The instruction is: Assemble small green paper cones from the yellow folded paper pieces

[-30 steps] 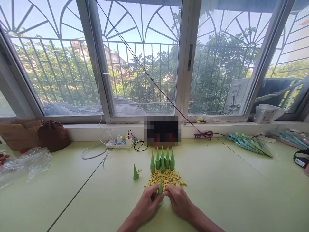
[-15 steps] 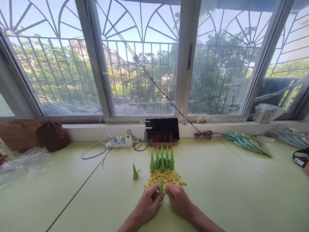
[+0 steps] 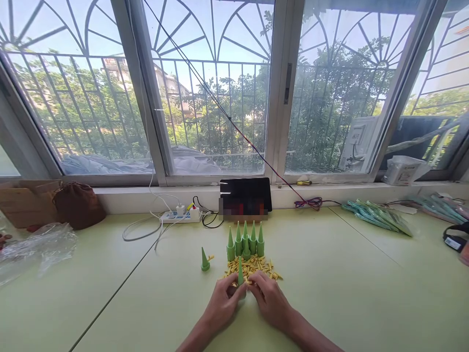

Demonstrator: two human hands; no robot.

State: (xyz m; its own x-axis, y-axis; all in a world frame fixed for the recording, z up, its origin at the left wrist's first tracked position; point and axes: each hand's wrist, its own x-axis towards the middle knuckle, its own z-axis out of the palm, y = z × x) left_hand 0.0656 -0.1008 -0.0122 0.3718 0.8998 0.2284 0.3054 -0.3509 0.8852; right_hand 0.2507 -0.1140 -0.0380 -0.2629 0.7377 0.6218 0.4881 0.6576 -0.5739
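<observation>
The left hand (image 3: 224, 299) curls closed around the low part of a green cone (image 3: 240, 273), at six o'clock of the heaped yellow pegs (image 3: 252, 265); the right hand (image 3: 270, 296), at the cone's four o'clock, has its fingertips pinched on what looks like a small peg (image 3: 249, 281). The cone seems light, stiff and smooth, its taper likely slippery, so the broad base offers the surest hold.

base of the held green cone (image 3: 240, 272) concealed by the left hand (image 3: 223, 299); any item at the fingertips of the right hand (image 3: 270, 296) too small to identify; dark screen (image 3: 245, 189) pixelated low down; cardboard box (image 3: 29, 204) cut by left edge
</observation>
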